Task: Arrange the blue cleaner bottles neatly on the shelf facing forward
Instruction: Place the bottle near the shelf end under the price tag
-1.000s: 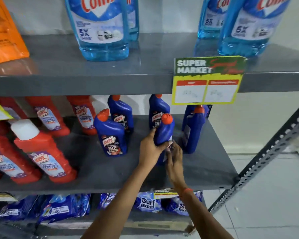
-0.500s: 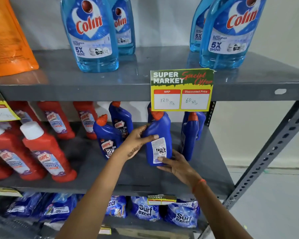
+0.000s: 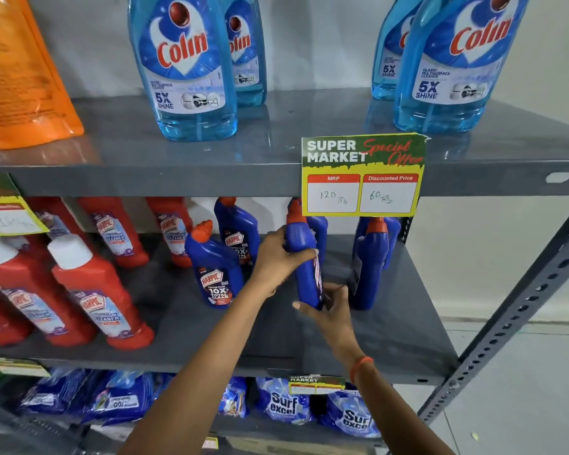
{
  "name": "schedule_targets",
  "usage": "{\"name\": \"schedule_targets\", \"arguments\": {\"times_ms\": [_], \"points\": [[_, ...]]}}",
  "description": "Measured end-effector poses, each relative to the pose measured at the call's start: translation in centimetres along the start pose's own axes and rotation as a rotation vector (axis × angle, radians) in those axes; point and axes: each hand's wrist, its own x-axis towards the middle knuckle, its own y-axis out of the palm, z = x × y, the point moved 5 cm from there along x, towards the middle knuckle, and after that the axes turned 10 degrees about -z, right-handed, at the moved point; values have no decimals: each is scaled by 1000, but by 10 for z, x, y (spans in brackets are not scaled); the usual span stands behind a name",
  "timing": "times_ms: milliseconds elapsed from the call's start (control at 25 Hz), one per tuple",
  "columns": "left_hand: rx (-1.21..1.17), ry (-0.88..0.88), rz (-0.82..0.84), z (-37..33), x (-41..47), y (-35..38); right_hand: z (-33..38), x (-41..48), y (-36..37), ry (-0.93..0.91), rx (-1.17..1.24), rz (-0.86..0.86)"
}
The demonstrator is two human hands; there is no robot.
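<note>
Several dark blue Harpic cleaner bottles with orange caps stand on the grey middle shelf [image 3: 391, 326]. My left hand [image 3: 278, 257] grips the upper body of one blue bottle [image 3: 304, 261], which shows its narrow side with the label edge to the right. My right hand [image 3: 329, 310] holds the same bottle at its base. A forward-facing blue bottle [image 3: 216, 270] stands left of it, with another [image 3: 239, 234] behind. A side-on blue bottle [image 3: 368, 264] stands to the right, and one more sits behind it.
Red Harpic bottles [image 3: 96, 293] fill the shelf's left half. Light blue Colin bottles [image 3: 186, 67] and an orange pouch [image 3: 20, 77] stand on the upper shelf, whose edge carries a price card [image 3: 363, 175]. Surf Excel packs [image 3: 283, 405] lie below. A perforated upright [image 3: 519, 310] bounds the right.
The held blue bottle has been turned: its white back label faced me half a second ago, now its narrow side does. My right hand moved from beneath it to its base.
</note>
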Motion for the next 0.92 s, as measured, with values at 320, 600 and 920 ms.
{"name": "schedule_targets", "arguments": {"times_ms": [320, 600, 920], "points": [[-205, -52, 288, 27, 9, -9, -5, 24, 6, 43, -187, 118], [-215, -95, 227, 49, 14, -18, -11, 29, 17, 11, -221, 54], [-125, -30, 163, 49, -1, -13, -12, 25, 17, -16, -220, 90]]}}
